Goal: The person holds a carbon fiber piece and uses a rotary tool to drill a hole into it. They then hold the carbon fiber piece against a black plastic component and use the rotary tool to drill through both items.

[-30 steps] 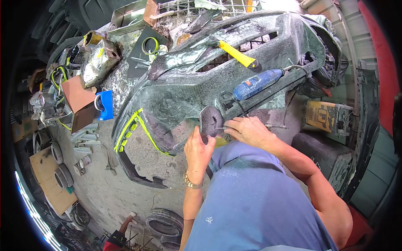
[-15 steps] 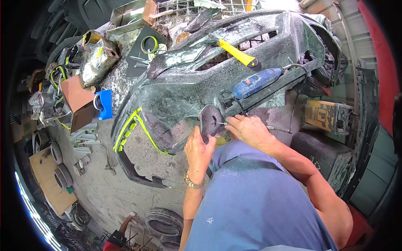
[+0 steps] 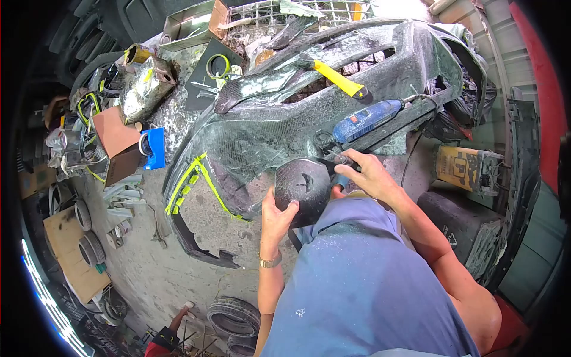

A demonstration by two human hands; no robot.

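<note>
My left hand is closed on the lower left edge of a dark, dust-covered curved panel with a small slot cut in it. The panel's broad face is turned up toward me. Beside its upper right edge, my right hand has its fingers curled around a slim rotary-tool handpiece, mostly hidden by the fingers. A blue rotary tool lies on the large dark car bumper just beyond that hand. Farther up the bumper rests a hammer with a yellow handle.
Yellow-green tape runs along the bumper's left end. To the left stand a blue tape dispenser and a cardboard box. A yellow box and a black case stand at right. Tires lie on the floor; another person's arm shows nearby.
The panel has been tilted so its broad face shows. My right hand has moved slightly up and right, taking the handpiece tip out of the slot.
</note>
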